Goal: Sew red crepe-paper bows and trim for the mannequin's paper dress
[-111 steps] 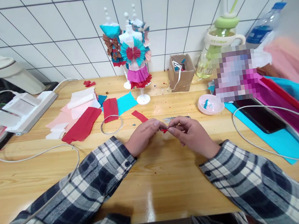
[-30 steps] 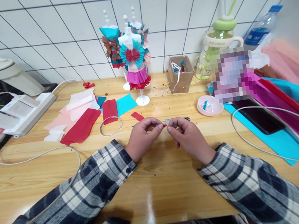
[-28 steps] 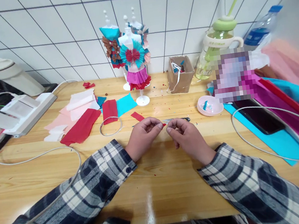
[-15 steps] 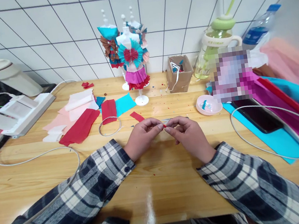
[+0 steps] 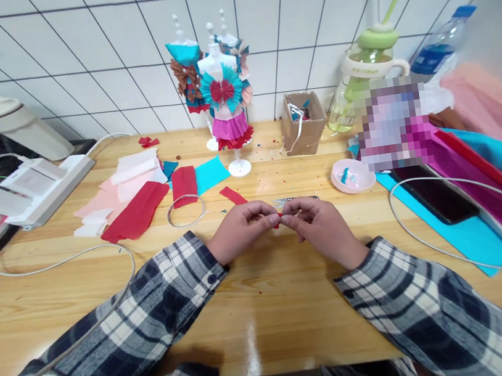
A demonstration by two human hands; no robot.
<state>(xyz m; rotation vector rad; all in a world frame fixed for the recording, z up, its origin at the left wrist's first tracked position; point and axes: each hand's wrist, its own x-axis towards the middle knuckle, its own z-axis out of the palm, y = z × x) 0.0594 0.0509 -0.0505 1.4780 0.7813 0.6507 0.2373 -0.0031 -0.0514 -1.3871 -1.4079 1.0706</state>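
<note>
Between the fingertips of my left hand (image 5: 244, 229) and my right hand (image 5: 323, 226) is a small piece of red crepe paper (image 5: 277, 226), mostly covered by the fingers. Both hands pinch it just above the table. Behind them lies a pair of scissors (image 5: 297, 199), partly hidden by the fingers. A narrow red paper strip (image 5: 233, 195) rests beyond my left hand. Farther back stands a white mini dress form (image 5: 216, 61) with a turquoise and red pleated bow and a magenta skirt. Two more decorated forms stand behind it.
Red sheets (image 5: 136, 211), pink paper, a turquoise piece (image 5: 212, 174) and a wire ring (image 5: 186, 211) lie left. A pink bowl (image 5: 352, 175), a cardboard box (image 5: 302, 123), a phone (image 5: 435, 194) and a green-lidded bottle (image 5: 363, 75) are right. A power strip (image 5: 53, 191) sits far left.
Both hands have come slightly nearer to me, still pinching the red paper. More of the scissors and of the red piece now shows. The view has shifted slightly.
</note>
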